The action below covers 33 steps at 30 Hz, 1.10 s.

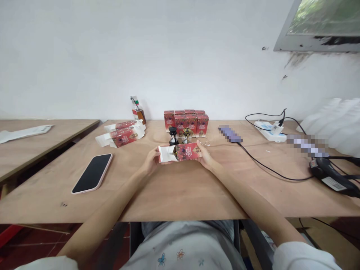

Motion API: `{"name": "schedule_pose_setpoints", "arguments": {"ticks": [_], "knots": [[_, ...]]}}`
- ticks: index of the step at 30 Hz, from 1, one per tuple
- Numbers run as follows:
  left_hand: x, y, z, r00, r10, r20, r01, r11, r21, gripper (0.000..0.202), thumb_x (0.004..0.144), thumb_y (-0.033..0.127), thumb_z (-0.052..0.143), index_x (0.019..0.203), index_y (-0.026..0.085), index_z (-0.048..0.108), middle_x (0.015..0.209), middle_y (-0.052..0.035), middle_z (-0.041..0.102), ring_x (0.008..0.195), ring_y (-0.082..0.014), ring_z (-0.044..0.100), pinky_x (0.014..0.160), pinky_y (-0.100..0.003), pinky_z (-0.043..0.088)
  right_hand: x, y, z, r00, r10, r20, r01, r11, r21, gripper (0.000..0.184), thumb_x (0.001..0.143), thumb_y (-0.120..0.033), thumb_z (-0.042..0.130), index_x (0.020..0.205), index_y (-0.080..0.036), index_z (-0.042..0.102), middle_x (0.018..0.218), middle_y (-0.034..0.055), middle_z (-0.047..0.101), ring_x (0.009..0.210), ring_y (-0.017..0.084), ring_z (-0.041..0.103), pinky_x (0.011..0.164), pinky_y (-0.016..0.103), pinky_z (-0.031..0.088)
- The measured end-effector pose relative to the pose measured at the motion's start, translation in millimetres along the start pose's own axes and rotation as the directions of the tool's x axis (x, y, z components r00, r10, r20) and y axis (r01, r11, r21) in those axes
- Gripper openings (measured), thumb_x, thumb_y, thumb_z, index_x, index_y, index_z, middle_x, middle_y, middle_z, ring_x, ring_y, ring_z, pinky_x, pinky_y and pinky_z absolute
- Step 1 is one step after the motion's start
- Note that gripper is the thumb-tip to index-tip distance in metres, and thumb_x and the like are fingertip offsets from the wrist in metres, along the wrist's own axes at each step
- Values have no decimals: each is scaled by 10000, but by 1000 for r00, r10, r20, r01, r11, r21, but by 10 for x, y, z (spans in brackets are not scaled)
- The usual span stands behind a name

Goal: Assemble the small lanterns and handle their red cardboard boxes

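Observation:
A red printed carton [189, 152] lies sideways between my hands above the table, its white-lined flap opened out to the left. My left hand [152, 159] is closed on the opened end. My right hand [206, 155] grips the other end. Just behind the carton stand a small black lantern [172, 135] and a gold-and-black lantern [186, 135], their lower parts partly hidden by it. The inside of the carton is too small to make out.
Several red boxes [180, 122] stand upright behind the lanterns. Flattened red cartons [123, 135] and a bottle [140, 114] lie to the left. A pink-cased phone [92, 174] is nearer. Rightward are another phone [230, 134], cables, a power strip [270, 131] and a black device [333, 178].

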<state>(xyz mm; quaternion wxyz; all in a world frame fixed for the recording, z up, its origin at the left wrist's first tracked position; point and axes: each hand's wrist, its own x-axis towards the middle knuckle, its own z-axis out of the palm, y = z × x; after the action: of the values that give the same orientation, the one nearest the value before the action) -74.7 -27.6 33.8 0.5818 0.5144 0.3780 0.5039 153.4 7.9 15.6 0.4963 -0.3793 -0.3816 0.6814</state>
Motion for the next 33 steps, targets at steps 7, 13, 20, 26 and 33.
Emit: {"name": "schedule_pose_setpoints", "arguments": {"ticks": [7,13,20,26,33], "knots": [[84,-23,-75,964,101,-248,-59,983,175,428,661,396,592,1011,169,497,818,-19,591,653,-141,596,566,-323,538,-9,-23,-13,999,-12,-43,14,999,40,422,816,-595,463,813,-205,624,724,35,670,577,138,590,521,263,491],[116,-80,-57,911,188,-366,-76,951,299,327,646,421,584,842,164,541,722,-15,591,600,-140,564,521,-255,461,-30,11,29,999,-20,-27,20,1000,10,418,804,-590,490,746,-192,605,662,22,660,538,132,583,497,251,488],[-141,38,-46,662,727,-182,-368,528,765,145,775,287,491,840,201,587,939,-64,645,960,-194,597,899,-367,457,-55,8,64,997,-56,-51,57,998,15,387,789,-577,523,741,-200,594,594,3,626,503,129,561,497,254,485],[-239,-29,139,707,639,304,-606,324,726,175,750,205,531,877,193,652,941,-106,674,961,-220,616,870,-366,478,-72,12,78,996,-73,-57,73,997,1,380,768,-573,551,732,-197,595,588,-5,619,508,128,556,500,251,477],[-171,-90,76,794,592,138,-387,318,865,209,821,221,443,833,172,646,606,12,603,520,-80,513,537,-172,409,-63,39,75,995,-80,-55,78,996,-32,411,718,-613,582,782,-207,585,659,-8,650,608,153,615,554,263,491]]}}
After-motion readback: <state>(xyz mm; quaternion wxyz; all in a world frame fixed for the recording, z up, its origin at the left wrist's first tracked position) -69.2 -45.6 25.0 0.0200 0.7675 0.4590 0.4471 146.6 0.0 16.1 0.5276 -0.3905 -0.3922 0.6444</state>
